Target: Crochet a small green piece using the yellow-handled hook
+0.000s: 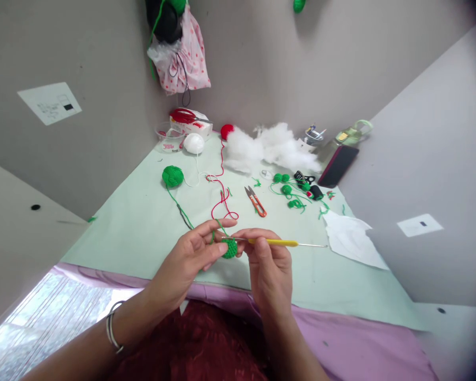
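Note:
My left hand (pixel 192 254) pinches a small round green crochet piece (pixel 229 248) above the near edge of the pale green table (pixel 135 227). Green yarn runs from it over my left fingers back to a green yarn ball (pixel 173 176). My right hand (pixel 264 259) is closed on a yellow-handled crochet hook (pixel 273 242), whose metal tip meets the green piece. Both hands touch the piece from either side.
Orange-handled snips (pixel 256 201) and loose red yarn (pixel 222 198) lie just beyond my hands. Farther back are white stuffing (pixel 269 145), a white yarn ball (pixel 193 143), small green crochet pieces (pixel 287 189), a dark phone (pixel 338 165) and white paper (pixel 351 238). Grey walls enclose the table.

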